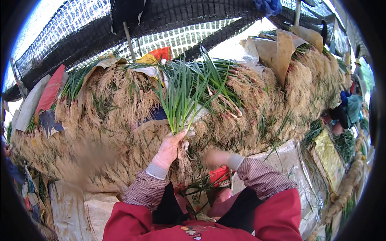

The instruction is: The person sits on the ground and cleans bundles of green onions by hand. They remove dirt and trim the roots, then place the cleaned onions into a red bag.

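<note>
My left hand (pixel 172 143) is closed around the lower stems of a bunch of green onions (pixel 182 102), held upright with its leaves pointing away from me. Pale bulbs and stringy roots hang below the fist. To the right of the roots is my right hand (pixel 215 158), blurred, and its fingers cannot be made out. Beyond the held bunch, more green onions with reddish bulbs (pixel 232 113) lie on a long heap of rooted plants (pixel 129 99).
Woven sacks (pixel 280 162) lie at my right, and others (pixel 69 205) at lower left. Brown sheeting (pixel 276 54) covers part of the heap at upper right. Black netting (pixel 181 18) hangs behind on poles. A person (pixel 357 72) is at the far right. A red bag (pixel 219 175) lies near my legs.
</note>
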Motion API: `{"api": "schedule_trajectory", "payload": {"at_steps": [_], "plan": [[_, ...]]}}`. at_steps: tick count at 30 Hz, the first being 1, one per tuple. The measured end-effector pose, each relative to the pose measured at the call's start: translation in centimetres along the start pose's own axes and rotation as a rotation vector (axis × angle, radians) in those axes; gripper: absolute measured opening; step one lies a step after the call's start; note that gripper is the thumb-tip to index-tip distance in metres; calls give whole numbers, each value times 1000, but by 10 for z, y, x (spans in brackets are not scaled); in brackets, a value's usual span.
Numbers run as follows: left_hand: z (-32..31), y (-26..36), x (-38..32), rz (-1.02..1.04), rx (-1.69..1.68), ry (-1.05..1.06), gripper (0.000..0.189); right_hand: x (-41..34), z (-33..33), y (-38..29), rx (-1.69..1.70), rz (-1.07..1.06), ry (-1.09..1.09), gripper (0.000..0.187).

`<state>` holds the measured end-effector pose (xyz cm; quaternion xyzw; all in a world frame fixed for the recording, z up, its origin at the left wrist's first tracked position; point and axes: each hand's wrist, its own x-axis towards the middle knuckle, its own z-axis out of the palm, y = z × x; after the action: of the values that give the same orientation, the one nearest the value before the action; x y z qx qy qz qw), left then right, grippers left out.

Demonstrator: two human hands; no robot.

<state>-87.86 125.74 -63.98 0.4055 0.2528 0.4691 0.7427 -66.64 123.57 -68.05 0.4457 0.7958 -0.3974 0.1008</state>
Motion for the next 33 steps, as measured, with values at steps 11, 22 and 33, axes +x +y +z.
{"api": "schedule_trajectory", "payload": {"at_steps": [11, 22, 33], "plan": [[18, 13, -10, -101, -158, 119, 26, -6, -37, -55, 426, -174, 991, 47], [29, 39, 0, 40, -88, 73, 26, 9, -8, 32, -116, -201, 1050, 17], [15, 56, 62, -33, -210, 69, 36, -7, -156, -44, -291, 211, 1224, 26]]}}
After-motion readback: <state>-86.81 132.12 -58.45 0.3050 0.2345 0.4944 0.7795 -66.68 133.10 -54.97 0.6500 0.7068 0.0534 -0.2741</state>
